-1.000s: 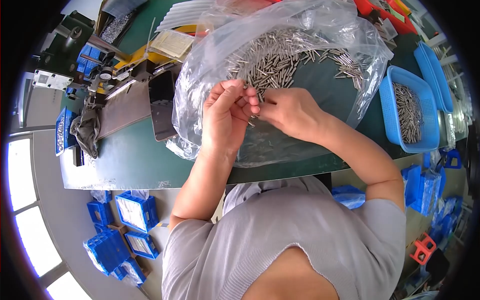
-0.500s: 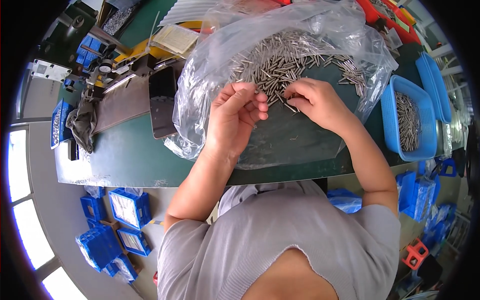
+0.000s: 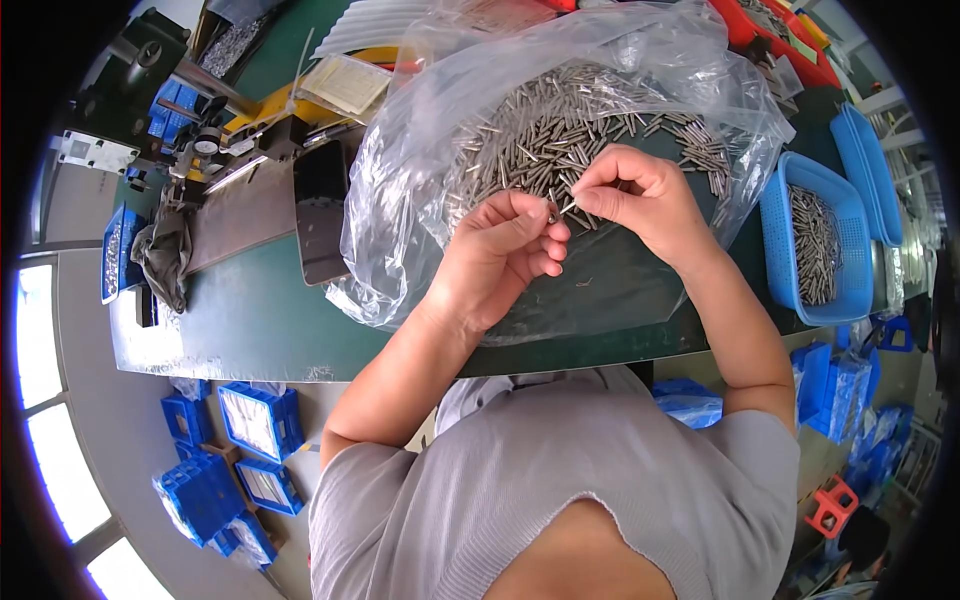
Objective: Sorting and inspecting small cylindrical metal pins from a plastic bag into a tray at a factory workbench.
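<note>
A heap of slim metal pins (image 3: pixel 530 145) lies in and around a clear plastic bag (image 3: pixel 395 190) spread over the green tabletop. Just in front of the heap, my right hand (image 3: pixel 650 205) pinches one metal pin (image 3: pixel 567 209) between thumb and forefinger. The pin's near end points at the fingertips of my left hand (image 3: pixel 500 255). My left thumb and forefinger are closed together, with a small dark bit showing at their tips that is too small to name. The other left fingers curl loosely, palm up.
To the right stands a blue basket (image 3: pixel 868 262) of similar pins, beside an empty-looking blue basket (image 3: pixel 868 160). A red bin (image 3: pixel 825 70) is at the far right. On the left are a dark phone-like slab (image 3: pixel 320 215), a dial gauge fixture (image 3: pixel 207 140) and a grey cloth (image 3: pixel 165 260).
My left hand has moved right and slightly nearer me, closing the gap to my right hand. My right hand has lifted a pin away from the heap and turned toward the left fingertips.
</note>
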